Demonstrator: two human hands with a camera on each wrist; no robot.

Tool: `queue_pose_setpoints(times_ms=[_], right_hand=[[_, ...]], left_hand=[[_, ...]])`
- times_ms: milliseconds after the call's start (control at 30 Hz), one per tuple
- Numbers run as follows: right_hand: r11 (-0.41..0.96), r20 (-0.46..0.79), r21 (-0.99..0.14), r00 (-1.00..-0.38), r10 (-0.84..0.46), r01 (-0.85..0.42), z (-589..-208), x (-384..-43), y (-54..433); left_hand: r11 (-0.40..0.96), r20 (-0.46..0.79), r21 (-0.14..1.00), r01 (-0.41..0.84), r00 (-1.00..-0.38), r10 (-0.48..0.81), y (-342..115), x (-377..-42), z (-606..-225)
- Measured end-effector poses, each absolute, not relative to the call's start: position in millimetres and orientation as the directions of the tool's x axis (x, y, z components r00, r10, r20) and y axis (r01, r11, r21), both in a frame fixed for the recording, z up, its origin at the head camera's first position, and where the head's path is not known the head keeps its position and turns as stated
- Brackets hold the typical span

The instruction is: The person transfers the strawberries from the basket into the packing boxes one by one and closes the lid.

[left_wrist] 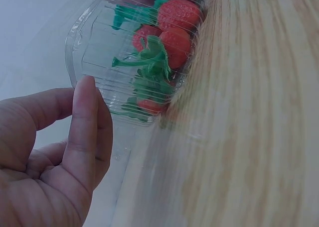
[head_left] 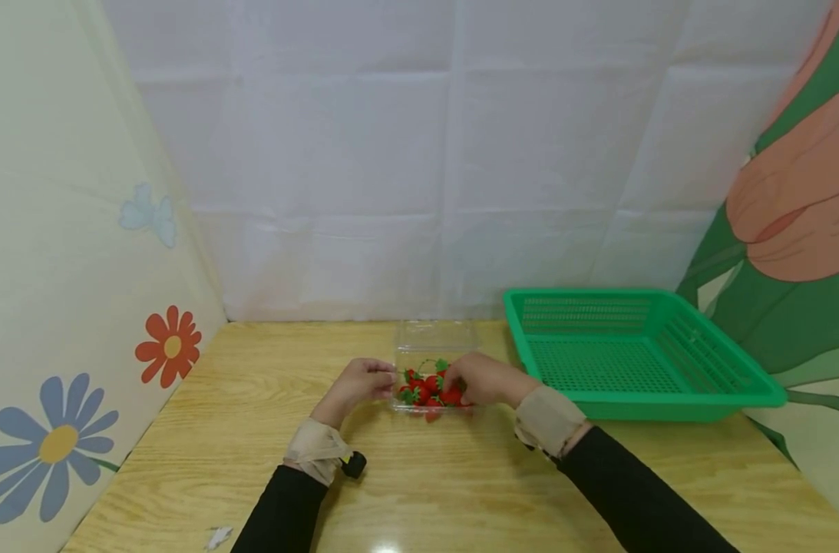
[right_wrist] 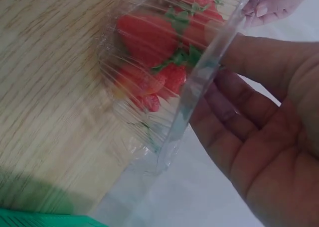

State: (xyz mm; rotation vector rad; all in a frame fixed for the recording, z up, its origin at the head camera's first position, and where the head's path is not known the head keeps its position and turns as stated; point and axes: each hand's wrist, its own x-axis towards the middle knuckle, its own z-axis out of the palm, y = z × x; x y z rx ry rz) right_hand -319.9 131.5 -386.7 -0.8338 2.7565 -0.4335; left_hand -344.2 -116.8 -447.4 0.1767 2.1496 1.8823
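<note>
A clear plastic clamshell box [head_left: 400,405] stands on the table with its lid [head_left: 436,336] raised at the back. Several red strawberries [head_left: 419,395] with green leaves and stems lie inside. At the box's left edge my left hand [head_left: 360,384] pinches the rim between thumb and fingers; in the left wrist view the thumb [left_wrist: 83,117] is at the rim. From the right, my right hand [head_left: 481,378] reaches over the rim among the strawberries [right_wrist: 149,40]. Its fingertips are partly hidden by fruit and plastic, so I cannot tell whether they hold a strawberry.
A green slotted plastic basket [head_left: 668,408] stands on the right, close to my right forearm. The wood-grain table [head_left: 419,491] meets a white cloth backdrop [head_left: 364,169] behind the box. Flower-printed panels [head_left: 56,307] flank both sides. A small white patch [head_left: 219,538] marks the table's front left.
</note>
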Motion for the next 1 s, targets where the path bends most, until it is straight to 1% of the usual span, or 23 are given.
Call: queue_pose_setpoints(times_ms=[233, 667, 867, 1000], right_hand=[[0.806, -0.178, -0.36, -0.814, -0.553, -0.469, -389.5, -322.7, 127.7], [0.82, -0.197, -0.364, -0.824, -0.532, -0.442, -392.4, -321.9, 118.6], [0.818, -0.222, -0.365, -0.811, -0.541, -0.445, -392.3, -322.1, 118.0], [0.806, -0.215, -0.368, -0.801, -0.558, -0.463, -392.0, -321.9, 118.1]], left_hand=[[0.148, -0.124, 0.985, -0.086, -0.954, 0.272, -116.5, -343.8, -445.8], [0.141, -0.117, 0.987, -0.079, -0.953, 0.28, -117.2, -343.2, -446.2], [0.142, -0.122, 0.986, -0.084, -0.953, 0.279, -116.6, -344.1, -446.8], [0.144, -0.123, 0.986, -0.086, -0.954, 0.273, -116.7, -344.9, -447.8]])
